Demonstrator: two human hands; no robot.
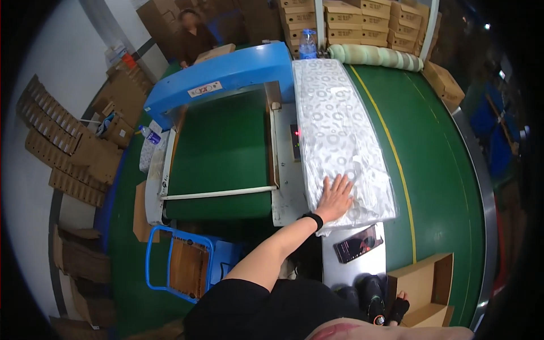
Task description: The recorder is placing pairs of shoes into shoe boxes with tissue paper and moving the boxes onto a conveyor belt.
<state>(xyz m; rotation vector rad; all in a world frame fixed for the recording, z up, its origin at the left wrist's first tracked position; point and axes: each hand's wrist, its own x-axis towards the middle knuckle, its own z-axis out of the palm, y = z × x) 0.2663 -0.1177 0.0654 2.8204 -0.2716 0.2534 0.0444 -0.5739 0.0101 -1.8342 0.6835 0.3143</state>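
My left hand (334,199) lies palm down with spread fingers on a white padded cover (331,124) patterned with grey rings. A black band circles the left wrist. My right hand (401,306), partly covered in black, is low at the right beside an open brown cardboard box (426,286). Only a few fingertips of it show, and its grip is hidden. Close to its left is a dark, shoe-like object (372,297) with an orange ring. A black phone (358,245) rests on the bare metal surface (375,266) below the cover.
A blue-hooded conveyor machine (221,73) with a green belt stands to the left. Nearer is a blue chair (212,258). A second green belt (430,187) runs along the right. Stacked shoe boxes (362,22), a bottle (307,45) and a person (195,37) are farther back.
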